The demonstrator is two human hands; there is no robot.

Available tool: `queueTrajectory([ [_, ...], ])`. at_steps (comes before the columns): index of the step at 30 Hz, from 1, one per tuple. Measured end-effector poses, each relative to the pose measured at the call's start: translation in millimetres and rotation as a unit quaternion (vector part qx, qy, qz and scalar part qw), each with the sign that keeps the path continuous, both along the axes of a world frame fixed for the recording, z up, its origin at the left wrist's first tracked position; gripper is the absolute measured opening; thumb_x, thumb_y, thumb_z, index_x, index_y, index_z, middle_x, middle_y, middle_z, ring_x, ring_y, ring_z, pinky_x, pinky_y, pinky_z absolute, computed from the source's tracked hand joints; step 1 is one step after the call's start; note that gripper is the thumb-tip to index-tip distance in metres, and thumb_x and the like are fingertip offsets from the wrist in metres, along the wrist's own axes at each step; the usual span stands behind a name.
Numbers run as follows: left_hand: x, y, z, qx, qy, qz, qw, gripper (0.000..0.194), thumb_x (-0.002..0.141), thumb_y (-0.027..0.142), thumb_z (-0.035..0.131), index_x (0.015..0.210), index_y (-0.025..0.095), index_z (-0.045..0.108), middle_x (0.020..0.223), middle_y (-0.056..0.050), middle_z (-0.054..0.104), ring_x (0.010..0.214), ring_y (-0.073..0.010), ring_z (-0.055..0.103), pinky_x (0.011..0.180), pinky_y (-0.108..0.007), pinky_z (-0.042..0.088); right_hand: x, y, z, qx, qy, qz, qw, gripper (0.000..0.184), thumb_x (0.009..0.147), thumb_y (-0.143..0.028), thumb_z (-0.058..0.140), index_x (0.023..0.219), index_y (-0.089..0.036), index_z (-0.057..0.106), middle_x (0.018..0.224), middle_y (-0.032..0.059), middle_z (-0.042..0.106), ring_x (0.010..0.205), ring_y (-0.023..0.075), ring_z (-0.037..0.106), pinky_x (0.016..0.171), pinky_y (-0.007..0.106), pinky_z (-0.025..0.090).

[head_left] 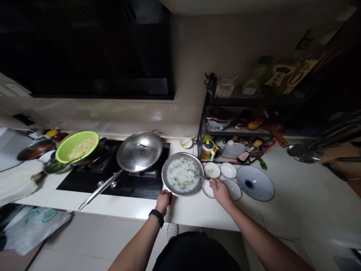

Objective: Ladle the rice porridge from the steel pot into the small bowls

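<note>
My left hand (163, 201) grips the near rim of a wide steel bowl (168, 184) of thin white porridge (180, 175) with green flecks. My right hand (221, 192) holds the handle of a metal spoon (201, 176), whose bowl sits in the porridge. Under and beside my right hand lie several small white plates (228, 170). A larger blue-and-white striped plate (255, 183) lies to their right.
Left of the bowl, a lidded steel pan (139, 151) and a green bowl of noodles (77, 147) sit on a black induction hob (113, 188). A black shelf rack (210, 124) with bottles and jars stands behind the plates.
</note>
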State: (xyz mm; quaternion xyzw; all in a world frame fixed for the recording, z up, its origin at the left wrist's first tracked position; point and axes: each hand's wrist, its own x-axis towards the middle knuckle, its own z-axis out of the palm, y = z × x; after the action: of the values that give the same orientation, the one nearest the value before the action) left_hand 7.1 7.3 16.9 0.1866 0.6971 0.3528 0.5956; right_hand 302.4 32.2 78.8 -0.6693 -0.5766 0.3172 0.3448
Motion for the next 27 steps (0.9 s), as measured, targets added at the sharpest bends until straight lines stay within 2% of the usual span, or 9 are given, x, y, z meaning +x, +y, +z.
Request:
queueTrajectory([
  [4, -0.4, -0.5, 0.2, 0.004, 0.000, -0.003, 1.000, 0.017, 0.077, 0.018, 0.058, 0.069, 0.021, 0.044, 0.066, 0.001, 0.063, 0.050, -0.0095, 0.051, 0.050, -0.021, 0.034, -2.5, 3.5, -2.9, -0.070, 0.129, -0.100, 0.984, 0.049, 0.084, -0.065, 0.053, 0.071, -0.020, 0.067, 0.072, 0.0126, 0.076, 0.062, 0.0246, 0.073, 0.060, 0.035, 0.059],
  [8, -1.2, -1.0, 0.9, 0.008, 0.006, -0.012, 1.000, 0.015, 0.075, 0.020, 0.059, 0.068, 0.021, 0.047, 0.063, 0.002, 0.062, 0.049, -0.0096, 0.051, 0.049, -0.021, 0.033, -2.1, 6.6, 2.4, -0.098, 0.192, -0.152, 0.964, 0.045, 0.081, -0.058, 0.062, 0.062, -0.018, 0.067, 0.062, 0.0117, 0.074, 0.053, 0.0207, 0.070, 0.055, 0.031, 0.059],
  [12, -1.8, -1.6, 1.4, 0.011, 0.012, -0.018, 1.000, 0.015, 0.075, 0.025, 0.061, 0.068, 0.021, 0.047, 0.065, 0.001, 0.063, 0.050, -0.0099, 0.053, 0.049, -0.021, 0.035, -0.5, 7.5, 11.5, -0.109, 0.237, -0.163, 0.952, 0.042, 0.081, -0.053, 0.066, 0.061, -0.016, 0.069, 0.060, 0.0121, 0.073, 0.050, 0.0196, 0.070, 0.054, 0.029, 0.060],
  [19, -1.2, -1.4, 0.4, 0.017, 0.008, -0.016, 1.000, 0.016, 0.076, 0.020, 0.058, 0.065, 0.021, 0.046, 0.057, 0.002, 0.057, 0.047, -0.0100, 0.050, 0.047, -0.021, 0.033, 7.0, 7.8, 33.3, -0.085, 0.236, -0.162, 0.954, 0.043, 0.077, -0.056, 0.070, 0.063, -0.015, 0.071, 0.064, 0.0120, 0.075, 0.053, 0.0208, 0.071, 0.055, 0.030, 0.061],
  [27, -1.8, -0.7, -0.8, 0.018, 0.003, -0.015, 1.000, 0.018, 0.074, 0.020, 0.061, 0.063, 0.021, 0.045, 0.057, 0.002, 0.057, 0.047, -0.0103, 0.049, 0.046, -0.021, 0.032, 35.5, 6.3, 46.5, -0.058, 0.264, -0.173, 0.947, 0.042, 0.076, -0.057, 0.071, 0.068, -0.016, 0.072, 0.071, 0.0140, 0.077, 0.060, 0.0238, 0.074, 0.059, 0.034, 0.063],
])
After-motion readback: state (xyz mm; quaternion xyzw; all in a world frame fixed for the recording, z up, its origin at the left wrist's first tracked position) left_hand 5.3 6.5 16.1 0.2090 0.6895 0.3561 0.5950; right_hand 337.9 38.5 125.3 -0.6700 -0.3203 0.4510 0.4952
